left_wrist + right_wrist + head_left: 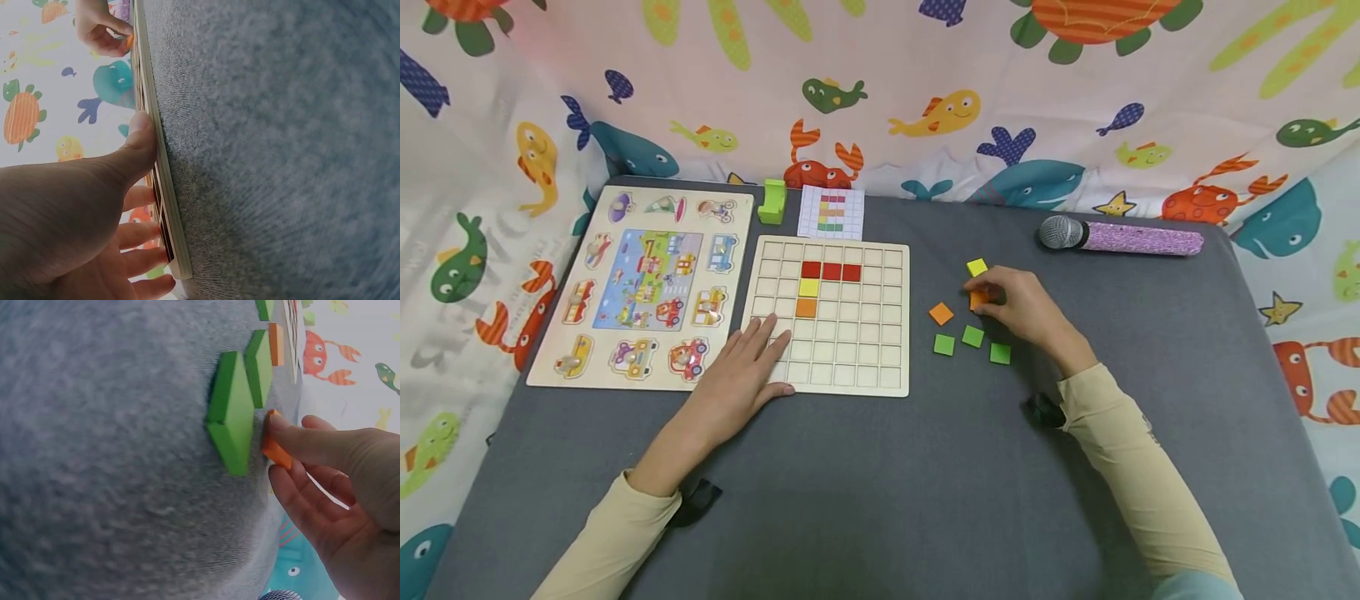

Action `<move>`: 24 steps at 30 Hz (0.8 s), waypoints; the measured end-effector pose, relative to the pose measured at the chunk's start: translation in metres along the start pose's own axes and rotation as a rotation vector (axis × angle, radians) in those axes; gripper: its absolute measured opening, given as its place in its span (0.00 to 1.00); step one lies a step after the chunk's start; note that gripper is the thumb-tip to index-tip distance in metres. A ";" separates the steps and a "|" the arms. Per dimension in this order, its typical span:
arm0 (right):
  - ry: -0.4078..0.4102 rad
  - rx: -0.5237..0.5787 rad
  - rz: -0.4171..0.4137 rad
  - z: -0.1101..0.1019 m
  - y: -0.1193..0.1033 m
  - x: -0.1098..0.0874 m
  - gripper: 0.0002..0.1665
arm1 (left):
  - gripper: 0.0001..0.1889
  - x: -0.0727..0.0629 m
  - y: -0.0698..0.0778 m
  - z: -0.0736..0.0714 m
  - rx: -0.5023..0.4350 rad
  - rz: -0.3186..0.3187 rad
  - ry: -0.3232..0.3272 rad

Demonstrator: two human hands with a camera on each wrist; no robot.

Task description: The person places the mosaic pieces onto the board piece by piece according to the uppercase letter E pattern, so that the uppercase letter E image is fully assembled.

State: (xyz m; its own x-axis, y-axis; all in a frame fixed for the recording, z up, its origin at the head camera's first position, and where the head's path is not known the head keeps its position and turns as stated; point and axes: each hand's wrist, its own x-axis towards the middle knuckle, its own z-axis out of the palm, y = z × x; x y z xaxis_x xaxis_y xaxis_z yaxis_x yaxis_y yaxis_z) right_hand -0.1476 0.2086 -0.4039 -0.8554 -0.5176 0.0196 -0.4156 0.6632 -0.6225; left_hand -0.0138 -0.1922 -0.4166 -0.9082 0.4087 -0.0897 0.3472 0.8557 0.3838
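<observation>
My right hand pinches an orange square tile between thumb and fingers, at the table surface. Around it lie a yellow tile, another orange tile and three green tiles. To their left is a wooden grid board. Three red tiles form a row on it, with a yellow tile and an orange tile below the leftmost. Fingers spread, my left hand rests on the board's lower left corner, its thumb along the near edge.
Behind the grid board lies a pattern card with coloured squares, beside a small green object. A wooden picture puzzle lies at the left. A microphone with a glittery pink handle lies back right. A patterned curtain hangs behind the table.
</observation>
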 end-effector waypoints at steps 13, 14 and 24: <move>-0.071 0.177 -0.029 0.005 -0.032 0.029 0.17 | 0.37 0.000 -0.002 -0.001 -0.003 0.012 0.015; -0.077 0.188 -0.032 0.007 -0.036 0.032 0.17 | 0.37 0.000 -0.002 -0.001 -0.005 0.011 0.017; -0.122 0.256 -0.072 0.042 -0.059 0.057 0.17 | 0.38 -0.001 0.000 0.000 -0.010 0.012 0.027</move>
State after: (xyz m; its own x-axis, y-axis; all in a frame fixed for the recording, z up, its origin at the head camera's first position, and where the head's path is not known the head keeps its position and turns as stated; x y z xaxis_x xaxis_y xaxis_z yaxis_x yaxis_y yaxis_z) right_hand -0.1591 0.1169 -0.3994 -0.7763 -0.6302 -0.0136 -0.3695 0.4724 -0.8002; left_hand -0.0125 -0.1928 -0.4163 -0.9101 0.4101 -0.0599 0.3560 0.8475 0.3936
